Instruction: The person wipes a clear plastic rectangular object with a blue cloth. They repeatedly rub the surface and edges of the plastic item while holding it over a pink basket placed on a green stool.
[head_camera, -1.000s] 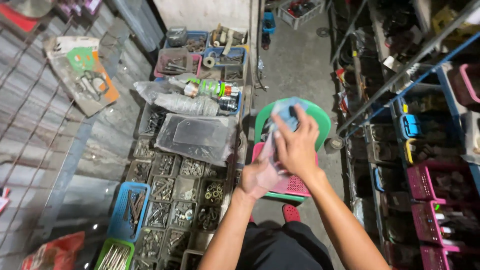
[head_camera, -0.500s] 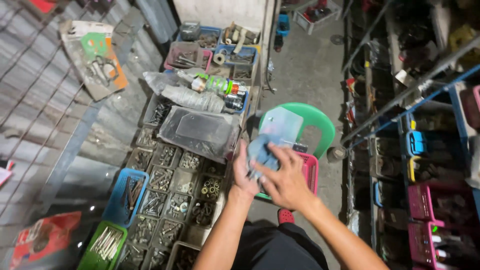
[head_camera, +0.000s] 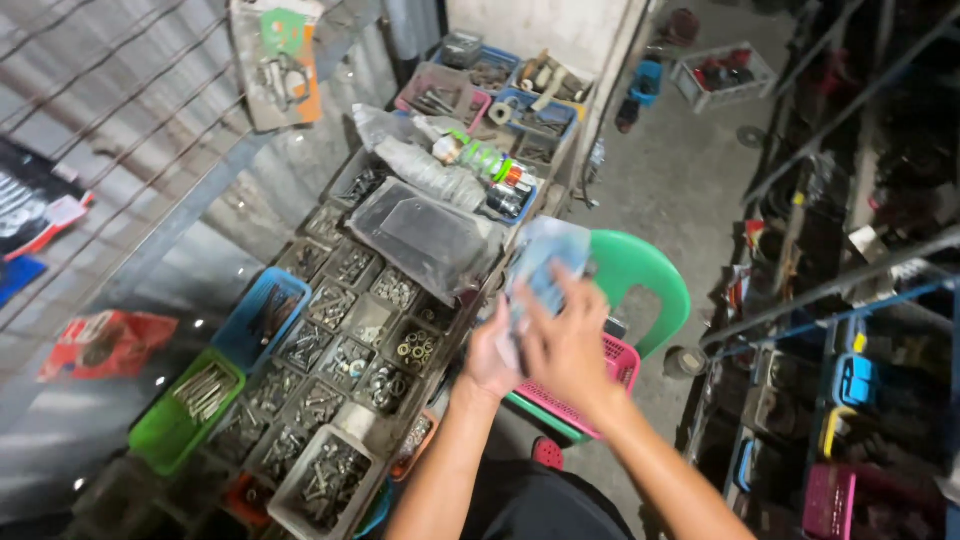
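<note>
Both hands meet in front of the person's body, gripping a clear plastic bag (head_camera: 545, 262) with pale blue contents that are too blurred to name. The left hand (head_camera: 490, 355) holds the bag's lower edge from beneath, fingers curled around it. The right hand (head_camera: 568, 345) lies over the front of the bag, fingers spread and pressed against the plastic.

Just left of the hands stands a desk (head_camera: 455, 385) carrying a grid of small compartments filled with nuts, bolts and screws. Farther left sit a blue bin (head_camera: 262, 315) and a green bin (head_camera: 185, 405) of fasteners. Directly below the hands is a pink basket (head_camera: 605, 385), and beyond them a green plastic chair (head_camera: 640, 285). To the right, well apart, are metal shelves (head_camera: 850, 330) with coloured bins.
</note>
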